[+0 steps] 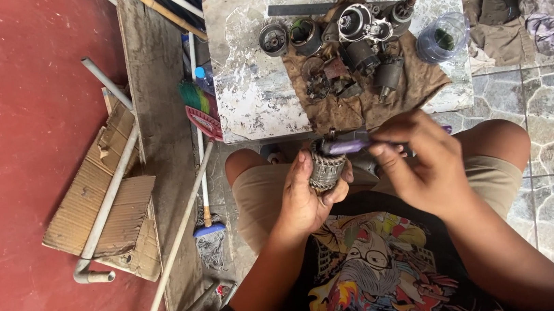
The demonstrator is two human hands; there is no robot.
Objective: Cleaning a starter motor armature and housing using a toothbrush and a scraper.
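My left hand grips a ribbed grey metal motor core above my lap, fingers wrapped around its side. My right hand holds a purple-handled tool whose end rests on top of the core. Both hands hover just in front of a low marble-topped table. On that table lies a dirty brown rag with several dismantled motor housings and parts spread over it.
A clear plastic container stands at the table's right edge. Brooms, pipes and flattened cardboard lie on the left by a red floor. Crumpled cloths sit on stone paving at the right.
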